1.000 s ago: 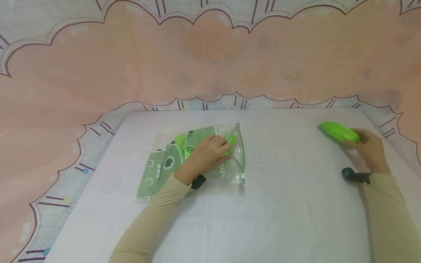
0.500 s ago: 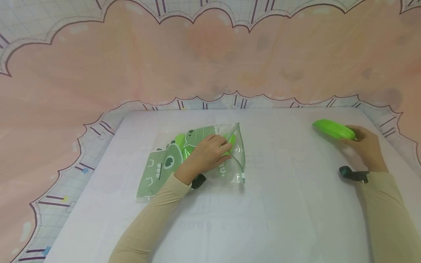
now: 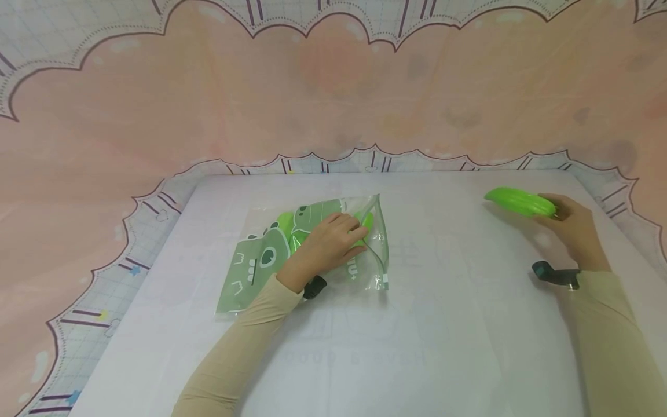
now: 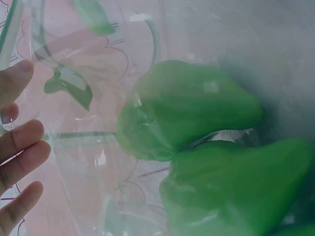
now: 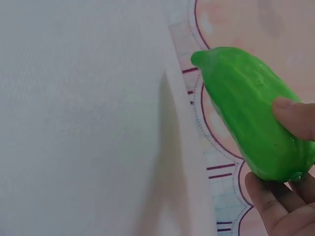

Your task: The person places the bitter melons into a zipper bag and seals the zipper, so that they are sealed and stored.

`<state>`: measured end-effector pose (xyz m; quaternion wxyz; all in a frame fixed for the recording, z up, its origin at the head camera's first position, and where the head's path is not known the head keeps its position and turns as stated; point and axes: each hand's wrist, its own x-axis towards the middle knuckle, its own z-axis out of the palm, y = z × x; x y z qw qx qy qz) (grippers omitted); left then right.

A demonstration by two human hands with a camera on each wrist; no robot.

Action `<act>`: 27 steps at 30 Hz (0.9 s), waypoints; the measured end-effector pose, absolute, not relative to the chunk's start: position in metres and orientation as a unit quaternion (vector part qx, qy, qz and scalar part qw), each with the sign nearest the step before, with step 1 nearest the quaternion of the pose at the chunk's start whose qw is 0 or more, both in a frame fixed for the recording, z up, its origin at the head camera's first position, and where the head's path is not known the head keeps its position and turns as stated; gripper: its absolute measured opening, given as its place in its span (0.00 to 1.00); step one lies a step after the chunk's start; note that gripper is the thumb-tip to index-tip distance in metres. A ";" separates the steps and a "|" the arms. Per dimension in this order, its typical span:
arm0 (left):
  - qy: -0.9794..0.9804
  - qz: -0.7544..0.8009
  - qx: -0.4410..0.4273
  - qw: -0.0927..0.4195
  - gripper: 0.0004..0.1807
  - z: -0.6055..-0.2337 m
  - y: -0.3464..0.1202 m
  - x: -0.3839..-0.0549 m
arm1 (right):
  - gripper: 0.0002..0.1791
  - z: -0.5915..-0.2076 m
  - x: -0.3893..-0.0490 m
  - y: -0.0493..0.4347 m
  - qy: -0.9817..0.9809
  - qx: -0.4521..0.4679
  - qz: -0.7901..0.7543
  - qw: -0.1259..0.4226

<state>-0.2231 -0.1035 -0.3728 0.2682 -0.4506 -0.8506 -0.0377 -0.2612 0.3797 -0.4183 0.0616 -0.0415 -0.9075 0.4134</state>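
A clear zip bag (image 3: pixel 250 272) printed with green cartoon dinosaurs lies flat left of the table's middle. Near its mouth my left hand (image 3: pixel 325 243) pinches the plastic. In the left wrist view, green pear-shaped pieces (image 4: pixel 192 108) show through the film, and the thumb (image 4: pixel 17 81) lies close to the index finger at the bag's edge. On the right, my right hand (image 3: pixel 573 226) grips the blunt end of a bright green papaya-shaped piece (image 3: pixel 520 201) above the table. Its narrow tip (image 5: pixel 199 59) points away from the fingers; the right thumb lies along its side.
The white table (image 3: pixel 443 324) spreads under both arms. Behind it hangs a peach-coloured cloth (image 3: pixel 333 98) with a scalloped border, which also runs down the left and right sides. A dark camera mount (image 3: pixel 554 273) sticks out from the right wrist.
My right hand has moved left and slightly away from me with the green papaya-shaped piece, which has turned a little. The left hand and the bag have stayed in place.
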 end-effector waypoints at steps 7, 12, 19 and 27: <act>-0.852 -0.037 -0.449 0.267 0.11 -0.373 -0.104 -0.223 | 0.33 -0.422 -0.268 0.380 -0.909 -0.023 0.409 0.070; -0.851 -0.038 -0.449 0.268 0.10 -0.372 -0.104 -0.223 | 0.33 -0.413 -0.265 0.372 -0.913 -0.015 0.402 0.068; -0.852 -0.036 -0.450 0.266 0.10 -0.372 -0.103 -0.224 | 0.31 -0.398 -0.260 0.356 -0.904 0.010 0.420 0.078; -0.851 -0.035 -0.450 0.268 0.11 -0.371 -0.103 -0.224 | 0.32 -0.399 -0.268 0.353 -0.912 0.030 0.402 0.079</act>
